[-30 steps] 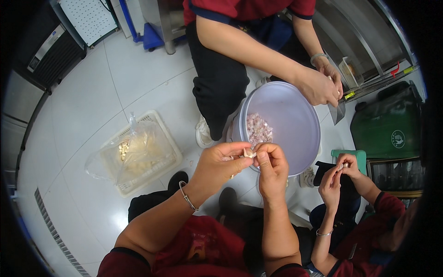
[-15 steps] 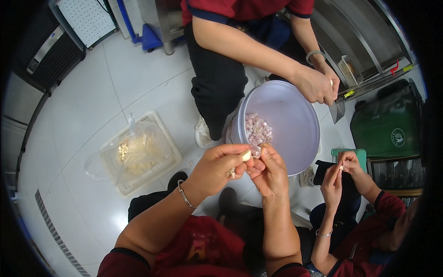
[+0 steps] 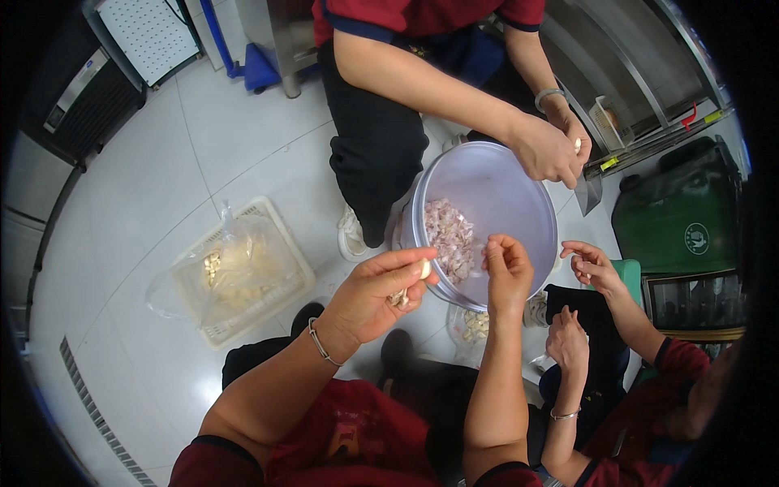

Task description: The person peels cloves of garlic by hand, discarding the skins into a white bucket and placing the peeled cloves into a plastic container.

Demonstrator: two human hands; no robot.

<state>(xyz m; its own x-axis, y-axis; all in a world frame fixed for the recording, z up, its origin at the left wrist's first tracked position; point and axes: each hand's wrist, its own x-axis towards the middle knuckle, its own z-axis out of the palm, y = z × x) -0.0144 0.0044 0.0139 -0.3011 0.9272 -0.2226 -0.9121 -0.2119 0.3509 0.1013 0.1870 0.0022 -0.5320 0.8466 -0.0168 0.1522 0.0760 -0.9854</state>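
Observation:
My left hand (image 3: pixel 375 294) pinches a pale garlic clove (image 3: pixel 424 269) between thumb and forefinger. More garlic (image 3: pixel 398 298) sits under its curled fingers. My right hand (image 3: pixel 509 269) is over the near side of a pale lavender bucket (image 3: pixel 519 213), its fingertips pressed together. Whatever they may hold is too small to make out. Inside the bucket, pinkish-white garlic skins (image 3: pixel 451 237) are heaped on the left. Left of me, a clear plastic bag with peeled cloves (image 3: pixel 213 268) lies in a cream plastic basket (image 3: pixel 302 280) on the floor.
Across the bucket, a co-worker's hands (image 3: pixel 552 152) hold a clove and a knife (image 3: pixel 589 192). Another co-worker's hands (image 3: pixel 568 341) are at the right. A bag of garlic (image 3: pixel 475 326) stands below the bucket. A green bin (image 3: pixel 669 215) and a metal shelf (image 3: pixel 625 57) line the right side.
My right hand has moved away from the clove, rightward over the bucket; the translucent skin it held no longer shows. My left hand keeps the clove. The right co-worker's hands have parted.

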